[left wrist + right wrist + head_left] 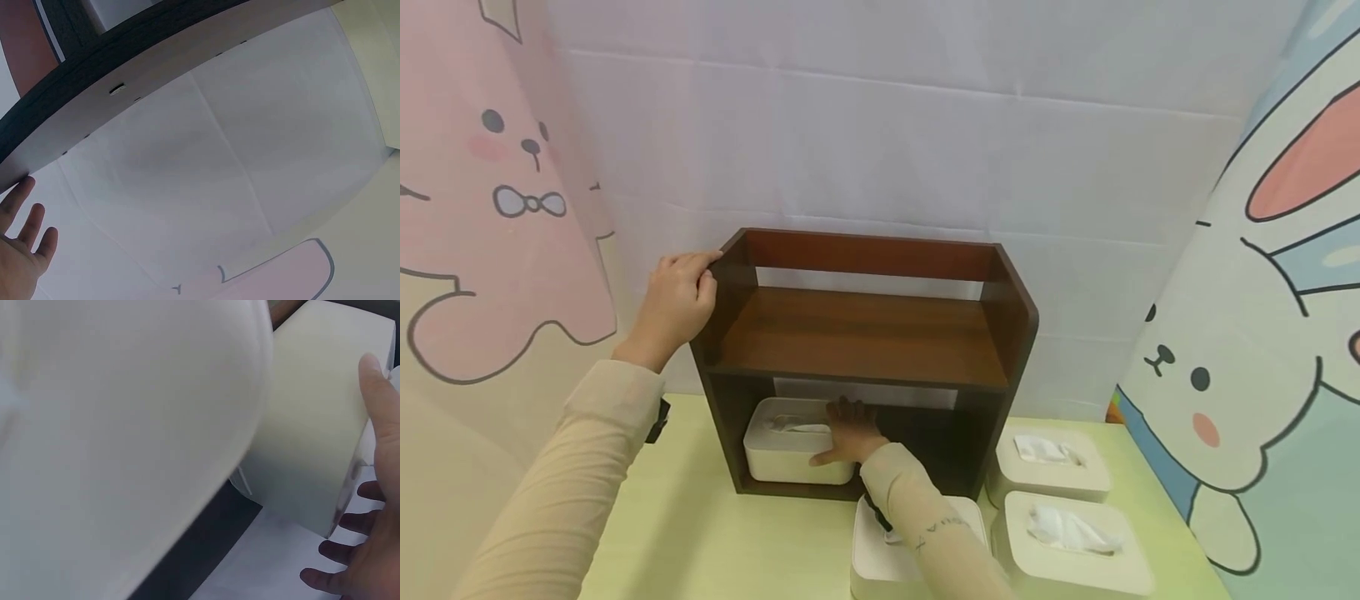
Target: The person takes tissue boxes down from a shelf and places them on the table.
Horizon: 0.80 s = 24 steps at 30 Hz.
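A dark brown two-tier wooden shelf stands on the table. My left hand rests at the top front corner of its left side panel; the left wrist view shows that hand's fingers spread beside the panel's outer face. In the lower compartment, toward the left, sits a white tissue box with a tissue showing in its top slot. My right hand is at this box's right end, fingers spread and thumb against its front face. From the head view, the hand covers the box's right top corner.
Three more white tissue boxes are on the pale green table: one before the shelf under my right forearm, another beside the shelf's right panel, and a third nearer me. A white cloth hangs behind.
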### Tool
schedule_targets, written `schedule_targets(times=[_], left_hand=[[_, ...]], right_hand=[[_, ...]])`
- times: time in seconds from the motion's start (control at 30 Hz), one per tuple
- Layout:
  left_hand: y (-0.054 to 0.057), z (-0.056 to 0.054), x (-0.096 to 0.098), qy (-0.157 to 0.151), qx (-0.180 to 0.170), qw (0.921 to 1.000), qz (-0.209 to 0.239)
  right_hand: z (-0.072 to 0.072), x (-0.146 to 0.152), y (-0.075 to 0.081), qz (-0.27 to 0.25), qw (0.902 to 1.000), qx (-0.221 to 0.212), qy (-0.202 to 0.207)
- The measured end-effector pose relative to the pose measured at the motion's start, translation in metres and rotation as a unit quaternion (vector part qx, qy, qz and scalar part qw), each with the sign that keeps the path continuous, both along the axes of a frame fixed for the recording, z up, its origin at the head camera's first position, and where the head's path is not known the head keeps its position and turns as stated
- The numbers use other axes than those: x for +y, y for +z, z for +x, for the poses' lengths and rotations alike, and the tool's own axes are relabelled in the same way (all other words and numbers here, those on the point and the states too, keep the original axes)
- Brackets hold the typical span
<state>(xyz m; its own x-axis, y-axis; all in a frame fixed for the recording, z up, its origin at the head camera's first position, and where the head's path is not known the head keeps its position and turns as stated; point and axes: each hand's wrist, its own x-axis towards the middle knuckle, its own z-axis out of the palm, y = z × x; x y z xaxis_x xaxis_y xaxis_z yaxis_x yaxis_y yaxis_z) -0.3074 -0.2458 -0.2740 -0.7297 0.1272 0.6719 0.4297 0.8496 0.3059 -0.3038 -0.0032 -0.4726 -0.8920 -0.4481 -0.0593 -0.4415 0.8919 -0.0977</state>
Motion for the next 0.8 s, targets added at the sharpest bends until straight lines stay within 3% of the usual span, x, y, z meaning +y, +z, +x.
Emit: schedule_targets(times=[0.23, 0.5, 0.8], left_hand=[[-0.001, -0.002, 0.003, -0.004, 0.003, 1.0000, 0.002], [0.001, -0.002, 0.003, -0.007, 0.005, 0.9999, 0.010], [0.003, 0.001, -0.002, -0.004, 0.020, 0.9998, 0.005]], right_hand=[[-0.005, -0.002, -0.011, -0.020, 0.9998, -0.005, 0.002], [-0.003, -0.004, -0.006, -0.012, 0.9998, -0.012, -0.010], [-0.010, -0.012, -0.009, -0.018, 0.9994, -0.017, 0.022]])
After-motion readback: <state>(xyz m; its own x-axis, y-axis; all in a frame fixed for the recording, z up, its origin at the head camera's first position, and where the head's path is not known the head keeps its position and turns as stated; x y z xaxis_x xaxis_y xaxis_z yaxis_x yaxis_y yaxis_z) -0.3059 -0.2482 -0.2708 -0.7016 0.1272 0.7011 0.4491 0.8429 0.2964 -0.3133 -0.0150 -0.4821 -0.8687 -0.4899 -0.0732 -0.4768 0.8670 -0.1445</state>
